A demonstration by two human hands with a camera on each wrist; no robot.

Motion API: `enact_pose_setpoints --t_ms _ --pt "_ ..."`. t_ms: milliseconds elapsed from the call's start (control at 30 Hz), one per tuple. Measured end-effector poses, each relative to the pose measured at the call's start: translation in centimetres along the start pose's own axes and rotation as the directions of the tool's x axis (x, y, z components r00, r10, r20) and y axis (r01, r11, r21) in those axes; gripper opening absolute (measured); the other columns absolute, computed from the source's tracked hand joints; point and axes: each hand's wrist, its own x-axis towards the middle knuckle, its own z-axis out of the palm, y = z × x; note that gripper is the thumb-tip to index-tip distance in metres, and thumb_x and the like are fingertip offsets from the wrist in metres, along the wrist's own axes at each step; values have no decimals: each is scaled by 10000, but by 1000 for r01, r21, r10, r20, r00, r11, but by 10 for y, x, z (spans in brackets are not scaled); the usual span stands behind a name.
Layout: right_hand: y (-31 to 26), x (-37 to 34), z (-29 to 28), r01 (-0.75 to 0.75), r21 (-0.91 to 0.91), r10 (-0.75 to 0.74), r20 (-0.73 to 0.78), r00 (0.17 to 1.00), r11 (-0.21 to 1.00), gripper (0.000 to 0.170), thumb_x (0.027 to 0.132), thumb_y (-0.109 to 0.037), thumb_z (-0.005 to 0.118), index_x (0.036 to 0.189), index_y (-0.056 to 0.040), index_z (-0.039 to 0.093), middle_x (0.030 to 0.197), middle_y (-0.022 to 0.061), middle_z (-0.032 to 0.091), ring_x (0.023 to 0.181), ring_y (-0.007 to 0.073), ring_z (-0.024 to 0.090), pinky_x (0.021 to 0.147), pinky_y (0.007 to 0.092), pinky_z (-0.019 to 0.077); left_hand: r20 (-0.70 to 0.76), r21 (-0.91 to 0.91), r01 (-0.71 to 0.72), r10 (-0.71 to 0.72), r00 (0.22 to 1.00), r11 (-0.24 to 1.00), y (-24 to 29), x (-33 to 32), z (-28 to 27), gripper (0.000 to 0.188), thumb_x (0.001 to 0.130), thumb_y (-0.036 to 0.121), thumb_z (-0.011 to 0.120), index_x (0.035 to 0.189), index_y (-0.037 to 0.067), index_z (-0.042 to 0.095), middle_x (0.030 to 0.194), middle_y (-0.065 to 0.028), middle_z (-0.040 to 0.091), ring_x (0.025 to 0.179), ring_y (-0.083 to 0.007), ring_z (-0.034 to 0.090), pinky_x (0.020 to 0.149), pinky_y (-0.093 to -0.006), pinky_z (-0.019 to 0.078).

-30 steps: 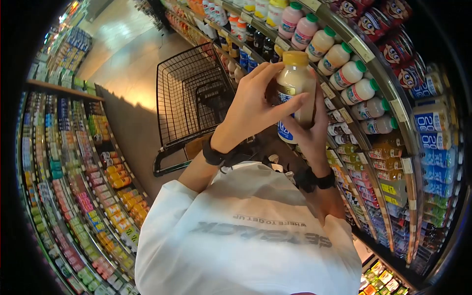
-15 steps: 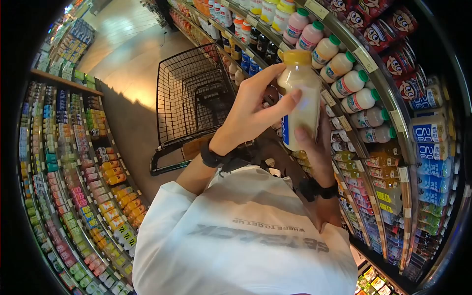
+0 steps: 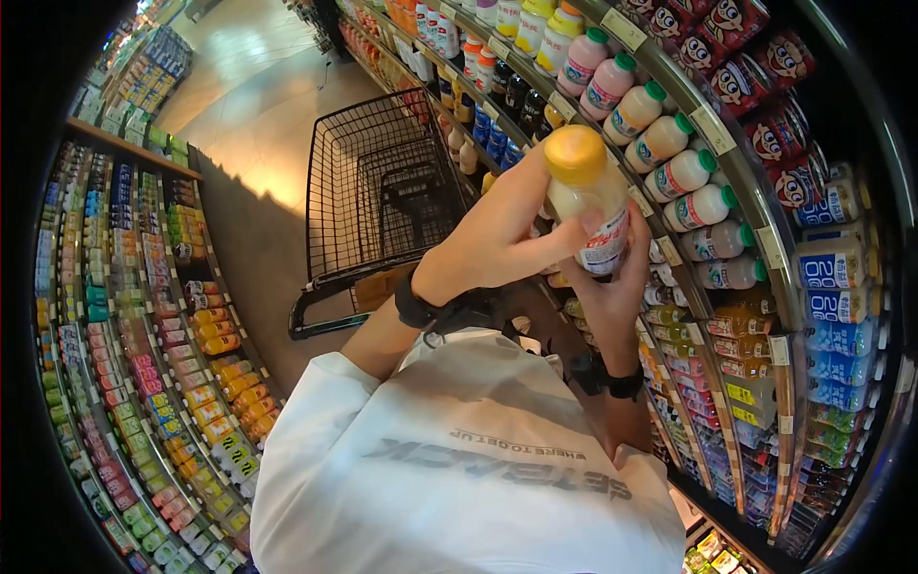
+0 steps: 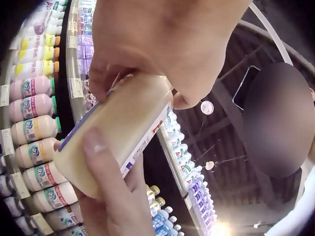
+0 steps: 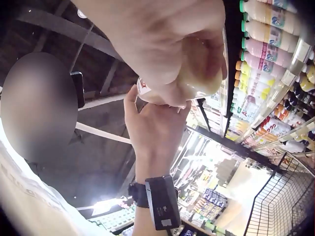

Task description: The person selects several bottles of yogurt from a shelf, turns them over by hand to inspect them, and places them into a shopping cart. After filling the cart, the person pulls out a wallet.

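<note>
A bottle (image 3: 572, 199) of pale, creamy drink with a yellow cap (image 3: 576, 155) is held up in both hands, its cap tilted towards the head view. My left hand (image 3: 492, 239) grips its upper part, the thumb across the front. Lower down, my right hand (image 3: 620, 292) holds the base, near a label (image 3: 606, 245) with red print. In the left wrist view, my left hand (image 4: 162, 39) covers the top of the bottle (image 4: 120, 125), and a thumb of my right hand (image 4: 113, 182) presses its side. The right wrist view shows both hands touching the bottle.
A black wire shopping cart (image 3: 368, 191) stands at the left, beyond the forearm. Shelves of bottles (image 3: 684, 177) run close along the right side. Another stocked shelf (image 3: 143, 373) lines the left. An aisle floor (image 3: 244, 124) stretches between them.
The bottle has been turned, bringing a red-printed label to the front where a plain side and blue label showed. Its cap has tipped towards the head view and the right hand's grip has shifted.
</note>
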Motion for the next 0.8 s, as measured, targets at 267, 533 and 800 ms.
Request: enact_pose_setpoints --t_ms 267,533,800 --pt "10 -7 -2 -11 96 12 -13 1000 995 850 770 -74 909 1501 4 482 1327 183 632 1210 297 643 1049 431 506 -20 132 -175 180 984 976 8 4 5 622 907 313 805 1350 -21 526 1230 -168 645 1117 -285 660 984 -381 518" --pt "-32 -9 -12 -121 250 100 97 990 961 1024 772 -57 901 1621 -23 329 1435 184 548 1281 259 592 1113 418 463 -171 -567 198 -349 921 799 3 1 7 415 1049 253 693 1353 7 553 1212 -66 695 1087 -112 666 899 -284 552" --pt "-29 -5 -8 60 52 -66 108 992 997 896 789 -7 891 1571 -58 459 1536 200 474 1385 329 526 1133 445 468 -239 -638 186 -421 875 747 -1 10 9 375 1078 293 646 1323 29 542 1141 -23 678 989 -60 635 828 -242 518"
